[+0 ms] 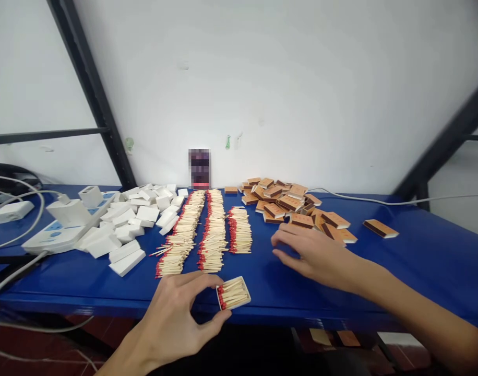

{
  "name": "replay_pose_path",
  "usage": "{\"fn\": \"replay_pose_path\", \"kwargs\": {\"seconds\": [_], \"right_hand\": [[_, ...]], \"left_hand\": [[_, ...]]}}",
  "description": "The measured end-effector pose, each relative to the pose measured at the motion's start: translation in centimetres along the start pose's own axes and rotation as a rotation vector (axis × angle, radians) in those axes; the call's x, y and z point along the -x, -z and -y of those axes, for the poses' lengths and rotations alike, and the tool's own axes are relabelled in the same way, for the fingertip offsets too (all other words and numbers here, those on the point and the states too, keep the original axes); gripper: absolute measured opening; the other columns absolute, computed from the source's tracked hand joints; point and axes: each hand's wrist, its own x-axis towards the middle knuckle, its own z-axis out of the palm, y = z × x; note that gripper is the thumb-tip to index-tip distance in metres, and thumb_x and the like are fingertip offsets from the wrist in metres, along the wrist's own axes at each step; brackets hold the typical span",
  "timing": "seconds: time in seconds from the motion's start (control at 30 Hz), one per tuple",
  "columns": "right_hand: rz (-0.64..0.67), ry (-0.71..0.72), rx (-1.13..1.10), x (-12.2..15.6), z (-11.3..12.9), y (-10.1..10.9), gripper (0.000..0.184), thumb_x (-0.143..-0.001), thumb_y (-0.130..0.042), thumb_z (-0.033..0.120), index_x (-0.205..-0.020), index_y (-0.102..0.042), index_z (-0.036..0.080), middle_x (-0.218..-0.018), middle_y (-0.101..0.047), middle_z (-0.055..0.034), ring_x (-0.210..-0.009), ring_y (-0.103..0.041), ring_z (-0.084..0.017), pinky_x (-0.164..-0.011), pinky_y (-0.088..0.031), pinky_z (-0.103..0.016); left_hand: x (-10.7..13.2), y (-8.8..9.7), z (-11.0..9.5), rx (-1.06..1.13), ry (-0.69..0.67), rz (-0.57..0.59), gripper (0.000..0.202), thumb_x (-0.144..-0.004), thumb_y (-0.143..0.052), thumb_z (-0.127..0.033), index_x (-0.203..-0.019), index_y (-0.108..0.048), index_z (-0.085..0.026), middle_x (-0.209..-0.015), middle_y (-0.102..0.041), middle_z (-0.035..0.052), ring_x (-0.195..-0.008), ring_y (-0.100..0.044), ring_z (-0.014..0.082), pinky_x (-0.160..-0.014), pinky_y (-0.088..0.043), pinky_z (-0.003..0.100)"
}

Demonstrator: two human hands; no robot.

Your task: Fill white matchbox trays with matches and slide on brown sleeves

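Observation:
My left hand (180, 310) pinches a small white matchbox tray (245, 301) between thumb and fingers near the table's front edge. Red-tipped matches (231, 293) fill this tray, heads toward the left. My right hand (309, 256) hovers by the heap of brown matchbox sleeves (289, 202), its thumb and fingers apart with nothing seen between them. Behind the tray, loose matches lie in two long rows (184, 224) (213, 230) and one shorter row (239, 230). White matchbox trays (147, 214) are heaped left of the rows.
A white power strip (62, 235) with plugged-in chargers and cables stands at the left of the blue table (262, 282). A phone (200, 168) with a blurred screen leans on the wall. One matchbox (381, 228) lies apart at right. Dark metal posts (94, 94) flank the table.

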Motion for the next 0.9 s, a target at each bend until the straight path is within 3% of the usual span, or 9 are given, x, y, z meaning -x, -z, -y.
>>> {"fn": "replay_pose_path", "kwargs": {"seconds": [0.13, 0.23, 0.57, 0.73, 0.9], "right_hand": [[-0.048, -0.112, 0.189, 3.8, -3.5, -0.4, 0.025, -0.095, -0.045, 0.024, -0.113, -0.062, 0.020, -0.116, -0.064, -0.0127, -0.102, -0.063, -0.028, -0.083, -0.051, -0.044], [-0.088, -0.094, 0.208, 5.5, -4.2, -1.3, 0.033, -0.095, -0.044, 0.024, -0.124, -0.060, 0.020, -0.124, -0.064, -0.0142, -0.110, -0.062, -0.030, -0.088, -0.053, -0.049], [-0.052, 0.093, -0.173, 3.1, 3.2, -2.6, 0.031, -0.089, -0.055, 0.017, -0.119, -0.062, 0.024, -0.116, -0.069, -0.0083, -0.106, -0.063, -0.023, -0.091, -0.053, -0.039], [0.032, 0.042, -0.354, 2.4, 3.8, -2.3, 0.025, -0.089, -0.059, 0.020, -0.113, -0.062, 0.024, -0.112, -0.067, -0.0057, -0.101, -0.063, -0.020, -0.090, -0.053, -0.034], [0.059, 0.008, -0.409, 2.6, 3.8, -1.8, 0.020, -0.092, -0.060, 0.028, -0.111, -0.063, 0.026, -0.115, -0.066, -0.0053, -0.108, -0.061, -0.021, -0.095, -0.051, -0.035]], "left_hand": [[-0.3, 0.1, 0.3, 0.036, -0.016, 0.111, 0.022, -0.084, -0.069, -0.026, -0.106, -0.065, -0.024, -0.097, -0.075, -0.0006, -0.072, -0.071, 0.0147, -0.070, -0.058, 0.026], [-0.4, 0.0, 0.3, 0.033, -0.018, 0.121, 0.024, -0.086, -0.068, -0.029, -0.109, -0.065, -0.025, -0.102, -0.074, 0.0010, -0.084, -0.073, 0.0180, -0.074, -0.059, 0.027], [-0.2, -0.1, 0.2, 0.019, 0.017, 0.177, 0.031, -0.088, -0.066, -0.031, -0.118, -0.060, -0.027, -0.109, -0.073, 0.0026, -0.089, -0.072, 0.0209, -0.080, -0.059, 0.033], [-0.3, -0.2, 0.3, 0.045, 0.030, 0.162, 0.030, -0.087, -0.067, -0.029, -0.116, -0.063, -0.024, -0.107, -0.074, 0.0035, -0.085, -0.073, 0.0199, -0.076, -0.059, 0.030], [-0.3, 0.0, 0.2, 0.073, 0.005, 0.185, 0.028, -0.086, -0.068, -0.029, -0.113, -0.065, -0.022, -0.106, -0.074, 0.0039, -0.088, -0.073, 0.0200, -0.081, -0.059, 0.031]]}}
